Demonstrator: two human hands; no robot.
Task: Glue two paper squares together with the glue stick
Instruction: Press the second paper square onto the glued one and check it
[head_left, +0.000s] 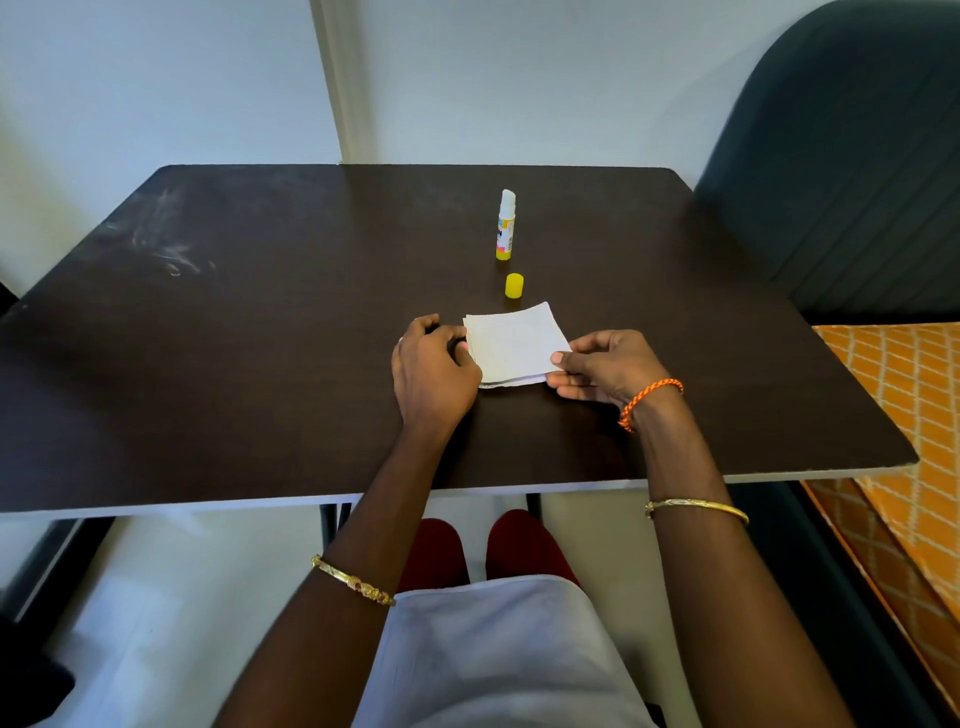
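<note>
The paper squares (511, 343) lie stacked on the dark table (260, 338), near its front middle; 2 white sheets are discernible, the upper one slightly skewed so that the edge of the lower one shows along the near side. The right corner of the upper sheet is raised off the surface.

Right hand (602, 369): thumb on top of the upper sheet's right corner, fingers curled beneath it, a narrow pinch holding that corner. An orange braided cord sits on this wrist and a gold bangle (696, 509) further up the forearm.

Left hand (431, 369): set at the left edge of the stack, fingers curled inward and touching the paper edge. Whether it actually pinches the sheets or only steadies them cannot be told, as the fingertips are hidden behind the knuckles. A second gold bangle (353, 581) is on this forearm.

The glue stick (505, 224) stands upright, uncapped, white tip exposed, well beyond the paper toward the far side of the table. Its yellow cap (514, 286) stands apart, between the stick and the paper, just beyond the stack's far edge.

A dark chair back (857, 156) is at the right rear, and orange patterned fabric (904, 415) lies right of the table.
</note>
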